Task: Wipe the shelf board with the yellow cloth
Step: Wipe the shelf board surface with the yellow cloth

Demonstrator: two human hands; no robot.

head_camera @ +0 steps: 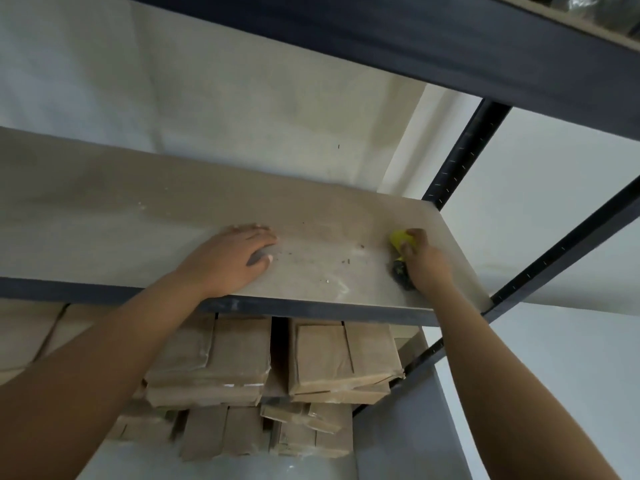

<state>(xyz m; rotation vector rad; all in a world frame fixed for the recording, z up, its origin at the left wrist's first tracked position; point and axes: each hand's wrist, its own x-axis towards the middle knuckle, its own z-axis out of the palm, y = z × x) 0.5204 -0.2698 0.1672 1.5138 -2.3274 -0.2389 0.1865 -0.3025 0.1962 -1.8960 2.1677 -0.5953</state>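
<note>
Dust and dark specks are scattered over the shelf board (173, 209) between the two hands. The yellow cloth (401, 239) is bunched up and gripped in the curled fingers of the right hand (424, 261), pressed on the board near its right end. The left hand (235, 258) is laid flat on the board — fingers straight, close together. Brown paper packets (332, 362) are stacked on the shelf below.

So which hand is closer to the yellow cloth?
Right. The right hand grips the cloth near the board's right end. The left hand lies flat on the board, well off to the cloth's left.
</note>
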